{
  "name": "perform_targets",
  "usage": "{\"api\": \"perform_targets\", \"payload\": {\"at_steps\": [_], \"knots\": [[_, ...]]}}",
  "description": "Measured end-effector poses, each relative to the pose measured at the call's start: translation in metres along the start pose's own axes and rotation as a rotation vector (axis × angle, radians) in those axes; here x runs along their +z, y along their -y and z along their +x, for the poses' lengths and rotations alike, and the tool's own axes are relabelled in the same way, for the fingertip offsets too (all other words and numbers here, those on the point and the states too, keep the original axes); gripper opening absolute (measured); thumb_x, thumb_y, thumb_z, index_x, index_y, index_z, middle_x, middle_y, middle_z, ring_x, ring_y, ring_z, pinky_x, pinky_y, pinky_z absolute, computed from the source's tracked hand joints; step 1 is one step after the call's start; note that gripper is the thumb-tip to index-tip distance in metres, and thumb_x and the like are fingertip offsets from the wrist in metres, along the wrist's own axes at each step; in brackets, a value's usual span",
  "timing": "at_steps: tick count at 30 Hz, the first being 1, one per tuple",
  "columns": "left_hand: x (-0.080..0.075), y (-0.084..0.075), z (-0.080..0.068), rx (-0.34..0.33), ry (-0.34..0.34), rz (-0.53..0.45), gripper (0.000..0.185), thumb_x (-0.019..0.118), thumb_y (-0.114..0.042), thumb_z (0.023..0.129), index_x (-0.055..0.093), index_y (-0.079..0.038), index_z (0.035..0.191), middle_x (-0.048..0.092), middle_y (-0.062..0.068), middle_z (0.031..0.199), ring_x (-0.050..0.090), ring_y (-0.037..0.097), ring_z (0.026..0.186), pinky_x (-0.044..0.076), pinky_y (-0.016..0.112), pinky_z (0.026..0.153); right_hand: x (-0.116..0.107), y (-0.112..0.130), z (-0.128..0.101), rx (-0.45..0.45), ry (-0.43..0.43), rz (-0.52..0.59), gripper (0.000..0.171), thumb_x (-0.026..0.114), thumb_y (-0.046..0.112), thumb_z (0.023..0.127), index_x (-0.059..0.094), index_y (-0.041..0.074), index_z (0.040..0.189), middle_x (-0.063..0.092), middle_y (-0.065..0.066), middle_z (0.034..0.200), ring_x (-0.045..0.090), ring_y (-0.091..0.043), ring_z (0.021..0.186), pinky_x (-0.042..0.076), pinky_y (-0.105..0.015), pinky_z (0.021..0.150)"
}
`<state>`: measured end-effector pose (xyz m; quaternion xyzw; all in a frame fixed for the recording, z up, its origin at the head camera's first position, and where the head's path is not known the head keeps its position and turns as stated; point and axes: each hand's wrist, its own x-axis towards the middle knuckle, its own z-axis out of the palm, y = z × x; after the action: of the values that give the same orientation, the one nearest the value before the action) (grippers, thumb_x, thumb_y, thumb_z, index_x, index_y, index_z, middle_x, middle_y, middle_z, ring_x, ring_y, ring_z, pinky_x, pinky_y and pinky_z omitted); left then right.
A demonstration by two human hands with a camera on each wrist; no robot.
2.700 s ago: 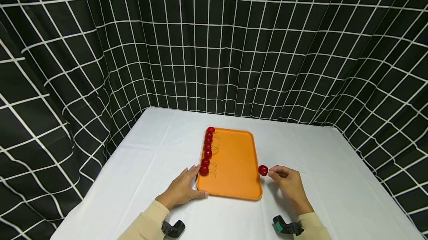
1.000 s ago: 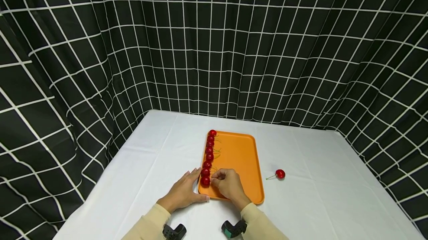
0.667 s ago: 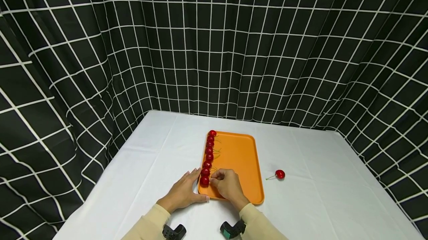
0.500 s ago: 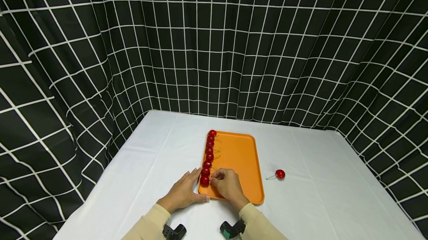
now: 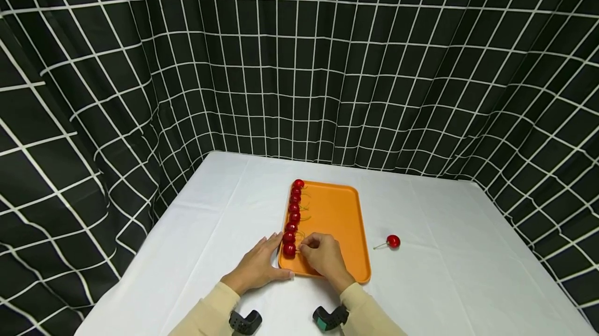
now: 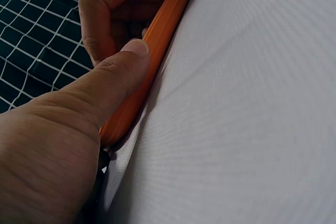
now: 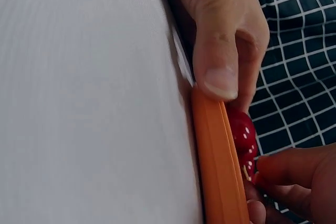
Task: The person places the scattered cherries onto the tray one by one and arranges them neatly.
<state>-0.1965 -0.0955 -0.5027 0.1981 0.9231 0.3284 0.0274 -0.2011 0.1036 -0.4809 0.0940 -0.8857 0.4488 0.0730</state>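
Nearest, the left hand lies flat with relaxed fingers against the orange tray's near left edge, the right hand pinches the nearest cherry's stem, and one stray cherry rests on the counter.

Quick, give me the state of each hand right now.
Left hand: open, fingers straight, resting against the tray edge.
Right hand: fingers curled, pinching at the nearest cherry in the row.
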Motion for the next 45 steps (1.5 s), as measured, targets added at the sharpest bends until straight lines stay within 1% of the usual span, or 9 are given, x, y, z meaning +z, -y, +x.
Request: {"api": "perform_targets", "payload": {"at_steps": [8, 14, 21, 27, 30, 35, 41, 43, 45], "knots": [[-0.002, -0.001, 0.002, -0.010, 0.006, -0.002, 0.109, 0.077, -0.063, 0.068, 0.033, -0.005, 0.150, 0.034, 0.018, 0.150, 0.027, 0.042, 0.137, 0.026, 0.053, 0.110, -0.028, -0.005, 0.001, 0.083, -0.057, 0.097, 0.006, 0.073, 0.011, 0.086, 0.070, 0.008, 0.081, 0.062, 0.002, 0.071, 0.056, -0.014, 0.057, 0.049, -0.027, 0.051], [0.000, 0.000, 0.002, -0.005, -0.001, -0.018, 0.111, 0.078, -0.062, 0.067, 0.032, -0.004, 0.150, 0.034, 0.017, 0.150, 0.026, 0.037, 0.139, 0.023, 0.051, 0.112, -0.068, -0.017, 0.008, 0.135, -0.180, 0.154, 0.005, 0.074, 0.010, 0.085, 0.073, 0.005, 0.085, 0.066, -0.002, 0.077, 0.059, -0.016, 0.070, 0.049, -0.026, 0.059], [0.002, 0.001, 0.002, -0.005, 0.007, -0.016, 0.110, 0.077, -0.063, 0.068, 0.033, -0.003, 0.150, 0.034, 0.016, 0.150, 0.026, 0.036, 0.139, 0.024, 0.051, 0.112, -0.122, -0.045, 0.005, 0.193, -0.314, 0.228, 0.018, 0.071, 0.014, 0.089, 0.072, -0.002, 0.096, 0.068, -0.008, 0.087, 0.060, -0.016, 0.075, 0.048, -0.022, 0.060], [0.001, 0.001, 0.001, -0.015, 0.010, -0.025, 0.110, 0.078, -0.062, 0.068, 0.032, -0.004, 0.150, 0.034, 0.017, 0.151, 0.025, 0.038, 0.139, 0.023, 0.052, 0.112, -0.154, -0.077, -0.005, 0.295, -0.402, 0.184, 0.024, 0.068, 0.019, 0.091, 0.071, -0.002, 0.102, 0.069, -0.007, 0.088, 0.061, -0.024, 0.078, 0.050, -0.020, 0.060], [0.000, 0.000, 0.001, -0.008, 0.008, -0.027, 0.110, 0.077, -0.062, 0.068, 0.032, -0.004, 0.150, 0.034, 0.017, 0.151, 0.026, 0.038, 0.139, 0.023, 0.052, 0.112, -0.164, -0.088, -0.011, 0.365, -0.415, 0.088, 0.025, 0.064, 0.022, 0.092, 0.071, -0.001, 0.102, 0.069, -0.004, 0.088, 0.060, -0.021, 0.080, 0.048, -0.020, 0.062], [-0.002, 0.000, 0.001, -0.013, -0.002, -0.026, 0.110, 0.078, -0.062, 0.068, 0.032, -0.005, 0.150, 0.033, 0.017, 0.151, 0.026, 0.039, 0.138, 0.023, 0.053, 0.112, -0.167, -0.099, -0.015, 0.429, -0.380, -0.001, 0.028, 0.060, 0.025, 0.093, 0.070, 0.001, 0.102, 0.068, -0.009, 0.089, 0.058, -0.018, 0.071, 0.046, -0.028, 0.055], [0.000, -0.002, 0.000, -0.019, 0.006, -0.039, 0.109, 0.079, -0.059, 0.068, 0.032, -0.005, 0.150, 0.033, 0.016, 0.151, 0.025, 0.041, 0.138, 0.024, 0.054, 0.111, -0.165, -0.106, -0.018, 0.432, -0.331, -0.037, 0.027, 0.061, 0.024, 0.092, 0.069, 0.000, 0.100, 0.066, -0.008, 0.077, 0.057, -0.017, 0.060, 0.048, -0.027, 0.047], [0.001, -0.002, 0.000, -0.020, 0.005, -0.037, 0.109, 0.080, -0.058, 0.068, 0.032, -0.005, 0.150, 0.034, 0.016, 0.151, 0.025, 0.040, 0.138, 0.024, 0.054, 0.111, -0.164, -0.109, -0.017, 0.420, -0.322, -0.054, 0.025, 0.062, 0.023, 0.091, 0.069, 0.000, 0.099, 0.065, -0.006, 0.075, 0.058, -0.017, 0.059, 0.049, -0.028, 0.048], [0.001, -0.002, 0.000, -0.014, 0.006, -0.032, 0.109, 0.080, -0.058, 0.068, 0.032, -0.004, 0.150, 0.034, 0.016, 0.151, 0.025, 0.039, 0.139, 0.023, 0.052, 0.112, -0.163, -0.112, -0.016, 0.403, -0.317, -0.094, 0.023, 0.063, 0.021, 0.090, 0.069, 0.001, 0.098, 0.065, -0.005, 0.077, 0.058, -0.019, 0.064, 0.047, -0.028, 0.053]]}}
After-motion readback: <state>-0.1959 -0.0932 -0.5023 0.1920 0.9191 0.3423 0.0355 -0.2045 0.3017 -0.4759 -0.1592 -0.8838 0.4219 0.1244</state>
